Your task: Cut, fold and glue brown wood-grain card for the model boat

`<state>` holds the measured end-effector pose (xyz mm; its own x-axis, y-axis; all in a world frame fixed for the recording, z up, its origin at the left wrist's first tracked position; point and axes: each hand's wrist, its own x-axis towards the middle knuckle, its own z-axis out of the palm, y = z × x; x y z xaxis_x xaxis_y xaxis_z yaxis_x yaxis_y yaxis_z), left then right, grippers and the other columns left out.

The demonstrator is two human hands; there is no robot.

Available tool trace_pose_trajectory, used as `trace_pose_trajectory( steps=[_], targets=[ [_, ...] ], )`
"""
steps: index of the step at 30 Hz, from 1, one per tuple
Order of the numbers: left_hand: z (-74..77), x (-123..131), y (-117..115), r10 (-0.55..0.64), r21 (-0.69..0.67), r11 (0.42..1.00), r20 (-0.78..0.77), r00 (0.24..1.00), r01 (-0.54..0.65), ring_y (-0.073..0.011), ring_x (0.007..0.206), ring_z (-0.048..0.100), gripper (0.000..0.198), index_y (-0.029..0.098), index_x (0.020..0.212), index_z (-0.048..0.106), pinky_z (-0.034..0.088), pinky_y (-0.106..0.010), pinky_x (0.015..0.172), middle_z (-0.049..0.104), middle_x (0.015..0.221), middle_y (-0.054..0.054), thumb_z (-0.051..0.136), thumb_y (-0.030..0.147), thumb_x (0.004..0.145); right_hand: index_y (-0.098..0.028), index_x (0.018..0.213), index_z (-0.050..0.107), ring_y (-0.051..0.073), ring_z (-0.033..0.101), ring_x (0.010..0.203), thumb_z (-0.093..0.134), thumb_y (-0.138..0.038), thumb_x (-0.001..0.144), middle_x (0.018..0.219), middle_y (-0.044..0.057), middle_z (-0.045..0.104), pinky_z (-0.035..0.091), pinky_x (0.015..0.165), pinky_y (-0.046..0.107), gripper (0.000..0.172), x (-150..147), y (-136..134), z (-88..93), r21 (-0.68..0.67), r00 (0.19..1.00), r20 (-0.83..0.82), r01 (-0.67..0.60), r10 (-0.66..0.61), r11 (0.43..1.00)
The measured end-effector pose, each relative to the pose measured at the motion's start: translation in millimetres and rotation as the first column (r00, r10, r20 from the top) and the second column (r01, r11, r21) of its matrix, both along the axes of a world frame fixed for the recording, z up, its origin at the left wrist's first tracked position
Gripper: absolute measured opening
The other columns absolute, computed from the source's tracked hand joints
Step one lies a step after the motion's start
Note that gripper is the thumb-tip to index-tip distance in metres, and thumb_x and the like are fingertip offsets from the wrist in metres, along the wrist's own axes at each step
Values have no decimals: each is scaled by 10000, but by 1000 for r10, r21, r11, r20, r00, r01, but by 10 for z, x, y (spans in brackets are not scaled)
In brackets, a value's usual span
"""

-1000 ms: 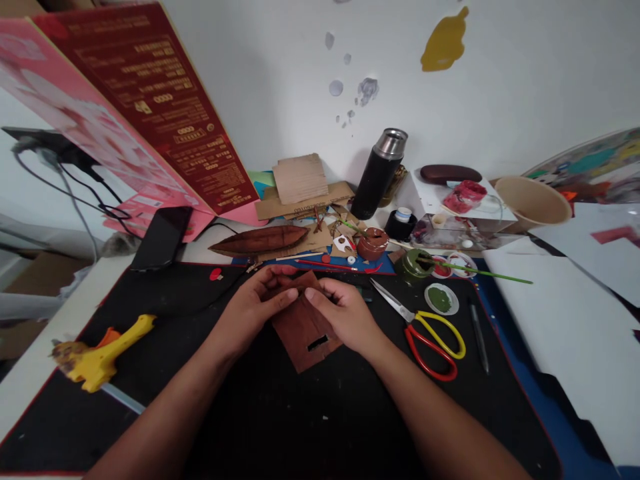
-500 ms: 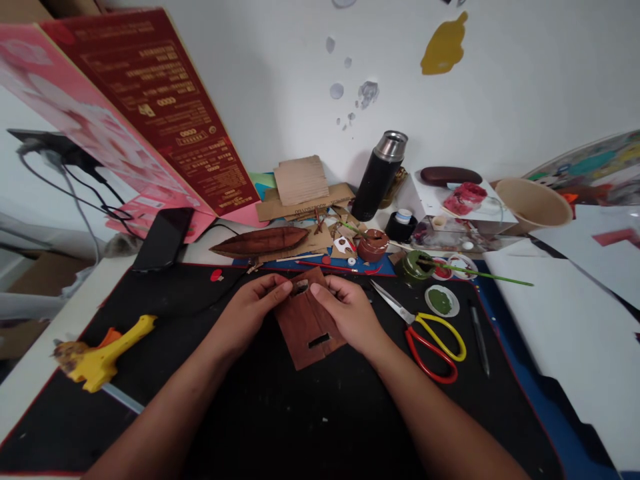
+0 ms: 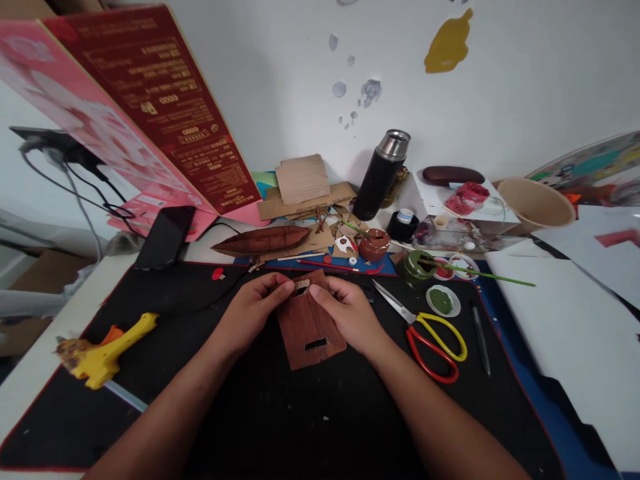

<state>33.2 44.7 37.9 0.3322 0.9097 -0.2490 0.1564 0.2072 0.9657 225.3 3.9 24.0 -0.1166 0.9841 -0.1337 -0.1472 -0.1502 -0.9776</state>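
Both my hands hold a brown-painted cardboard piece (image 3: 310,330) with a small slot near its lower edge, just above the black mat (image 3: 260,413). My left hand (image 3: 253,310) pinches its upper left edge with thumb and fingers closed. My right hand (image 3: 347,313) grips the upper right edge the same way. A small notch in the top edge shows between my thumbs.
A yellow glue gun (image 3: 103,353) lies at the left. Scissors with yellow and red handles (image 3: 430,333) lie right of my hands, beside a pen (image 3: 480,337) and a green paint dish (image 3: 443,300). A brown boat model (image 3: 260,240), black flask (image 3: 380,175), phone (image 3: 165,235) and bowl (image 3: 535,203) sit behind.
My thumbs have shifted apart along the top edge of the cardboard piece, uncovering the notch. The piece has tilted slightly towards me.
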Motion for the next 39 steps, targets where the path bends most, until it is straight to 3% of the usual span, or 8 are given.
trace_pose_trajectory(
  steps=[2,4,7,9,13,20,27,39],
  targets=[
    [19,-3,-16,32,165,986,-84,996,-18,-211,844,661,408,206,978,706,512,-311,744,726,939,-35,726,598,868,-228,1001,764,216,676,879,681,-532,933,956,37,763,523,813,360,322,0,-2,3,27,998,57,31,-33,999],
    [47,-3,-35,101,365,930,-156,983,-37,-246,1006,674,372,227,1107,687,524,-363,884,728,1101,-58,741,518,880,-216,960,760,201,643,809,661,-494,951,884,26,739,502,756,335,295,-3,-7,6,64,989,134,54,-62,996],
    [81,7,-56,138,603,796,-258,956,48,-259,1092,653,248,243,1080,678,509,-394,970,711,1141,-71,738,399,897,-208,926,743,188,594,766,626,-446,974,826,12,697,466,707,313,269,-14,-19,8,100,980,187,45,-64,994],
    [83,18,-62,115,663,738,-313,943,130,-263,1115,649,129,248,1007,690,509,-411,993,713,1139,-76,699,347,925,-208,904,727,181,562,740,616,-436,978,795,2,665,443,678,303,265,-21,-24,6,107,975,215,34,-57,994],
    [51,28,-63,75,673,715,-341,937,187,-264,1114,665,77,245,958,705,521,-438,999,722,1145,-83,637,280,954,-212,848,695,170,517,699,619,-460,976,743,-11,608,414,634,291,289,-23,-24,-2,96,960,275,20,-46,995],
    [49,16,-49,125,705,694,-319,940,147,-237,1040,683,94,241,925,688,532,-390,944,731,1055,-64,607,247,971,-223,878,709,203,583,792,635,-542,970,820,19,674,467,676,305,341,-18,-32,-18,62,963,267,-37,20,997],
    [39,9,-55,62,726,663,-299,952,184,-220,1052,692,120,239,979,712,538,-354,932,720,1085,-63,601,193,987,-216,790,645,155,482,673,624,-454,978,714,-28,547,386,619,287,304,-25,-23,-25,90,978,209,-24,5,996],
    [18,-36,-14,-16,725,631,-342,939,275,-182,1008,681,160,220,995,717,539,-301,880,710,1070,-58,571,162,1024,-194,800,655,143,475,694,617,-429,956,728,-33,552,383,637,269,284,-24,-10,-37,87,973,232,-41,20,995]
  ],
)
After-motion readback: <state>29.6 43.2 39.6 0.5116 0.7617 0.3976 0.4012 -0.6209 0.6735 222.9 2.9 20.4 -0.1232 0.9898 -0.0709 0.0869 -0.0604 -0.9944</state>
